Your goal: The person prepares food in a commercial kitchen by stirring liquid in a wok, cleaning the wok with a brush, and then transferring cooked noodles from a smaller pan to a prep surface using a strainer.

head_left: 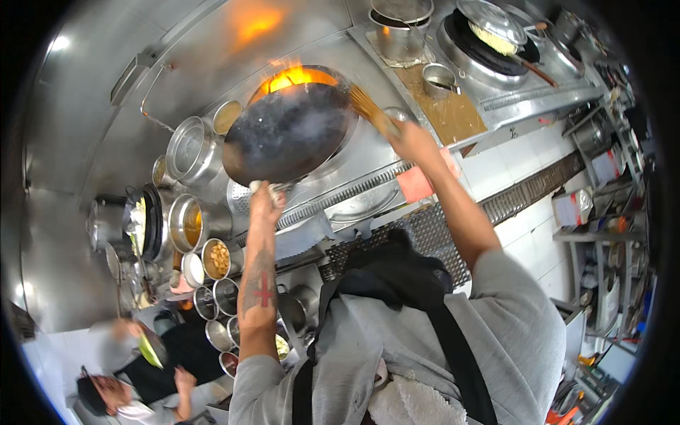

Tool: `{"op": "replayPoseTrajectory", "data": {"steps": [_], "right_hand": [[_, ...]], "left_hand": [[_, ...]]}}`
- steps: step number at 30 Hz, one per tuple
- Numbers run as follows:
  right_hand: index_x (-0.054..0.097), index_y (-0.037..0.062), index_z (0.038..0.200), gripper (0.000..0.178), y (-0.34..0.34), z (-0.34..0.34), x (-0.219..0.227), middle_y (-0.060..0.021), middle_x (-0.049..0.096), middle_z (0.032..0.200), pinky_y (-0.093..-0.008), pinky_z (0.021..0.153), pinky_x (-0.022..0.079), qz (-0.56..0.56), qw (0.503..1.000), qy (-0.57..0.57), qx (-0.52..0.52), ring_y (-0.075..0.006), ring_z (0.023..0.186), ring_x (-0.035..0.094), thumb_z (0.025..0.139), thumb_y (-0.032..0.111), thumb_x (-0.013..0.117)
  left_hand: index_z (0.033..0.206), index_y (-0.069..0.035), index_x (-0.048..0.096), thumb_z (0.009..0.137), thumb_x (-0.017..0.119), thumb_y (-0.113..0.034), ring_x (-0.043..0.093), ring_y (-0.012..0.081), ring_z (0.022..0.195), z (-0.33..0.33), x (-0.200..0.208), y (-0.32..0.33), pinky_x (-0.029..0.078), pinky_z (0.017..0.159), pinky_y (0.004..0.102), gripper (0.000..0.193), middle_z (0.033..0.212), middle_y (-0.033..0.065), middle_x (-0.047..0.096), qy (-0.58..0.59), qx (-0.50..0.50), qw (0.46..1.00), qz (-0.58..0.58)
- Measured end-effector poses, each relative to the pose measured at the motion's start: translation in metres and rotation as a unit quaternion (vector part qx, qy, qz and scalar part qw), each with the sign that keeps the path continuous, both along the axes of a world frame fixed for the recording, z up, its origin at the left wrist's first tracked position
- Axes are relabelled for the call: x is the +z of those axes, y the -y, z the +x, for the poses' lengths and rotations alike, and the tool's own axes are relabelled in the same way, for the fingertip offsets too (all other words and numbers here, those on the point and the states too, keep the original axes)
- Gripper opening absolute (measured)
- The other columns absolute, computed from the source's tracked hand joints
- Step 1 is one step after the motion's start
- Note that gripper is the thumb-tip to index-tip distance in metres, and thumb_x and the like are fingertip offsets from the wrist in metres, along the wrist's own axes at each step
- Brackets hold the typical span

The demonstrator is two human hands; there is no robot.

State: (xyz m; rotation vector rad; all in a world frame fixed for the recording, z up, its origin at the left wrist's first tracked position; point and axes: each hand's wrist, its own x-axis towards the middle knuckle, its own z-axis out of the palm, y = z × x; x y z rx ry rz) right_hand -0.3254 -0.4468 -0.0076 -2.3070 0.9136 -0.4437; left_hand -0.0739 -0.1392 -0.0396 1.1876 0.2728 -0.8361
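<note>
My left hand (265, 202) is closed around the near handle of a large dark wok (283, 134), with a whitish cloth (256, 187) at the grip. The wok is tilted over the stove and looks bare inside, with smoke hanging over it. Orange flames (294, 76) rise at its far rim. In my right hand (414, 142) is a bamboo wok brush (372, 110), its bristles at the wok's right rim. Motion slightly blurs the brush.
Steel pots, one with orange liquid (191, 223), stand left beside a container of light-brown pieces (217, 258). A co-worker (163, 368) stands lower left. At right are a wooden board (450, 117), a saucepan (439, 79) and another wok (474, 49) with pale food under a lid.
</note>
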Motion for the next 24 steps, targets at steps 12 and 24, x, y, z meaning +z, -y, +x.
{"op": "replayPoseTrajectory", "data": {"steps": [12, 24], "right_hand": [[0.067, 0.0024, 0.094, 0.029, -0.059, -0.063, -0.079, -0.0223, 0.068, 0.082, -0.0484, 0.072, 0.053, -0.086, 0.989, -0.121, 0.027, -0.0395, 0.081, 0.067, 0.089, 0.029, 0.057], [0.056, 0.0057, 0.121, 0.046, -0.208, -0.013, -0.233, -0.0051, 0.064, 0.103, -0.0381, 0.072, 0.056, 0.728, 0.68, 0.011, -0.086, -0.0211, 0.089, 0.065, 0.081, 0.015, 0.075]], "left_hand": [[0.099, -0.009, 0.045, 0.095, 0.049, -0.022, 0.056, 0.0231, 0.059, -0.02, -0.074, 0.098, 0.047, 0.048, 0.0343, 0.014, 0.08, 0.0089, 0.053, -0.013, 0.11, 0.99, -0.092], [0.107, -0.006, 0.057, 0.087, 0.072, -0.029, 0.057, 0.0142, 0.055, -0.128, -0.016, -0.027, 0.047, 0.048, 0.0272, 0.034, 0.079, 0.0043, 0.061, 0.081, -0.234, 0.969, 0.021]]}}
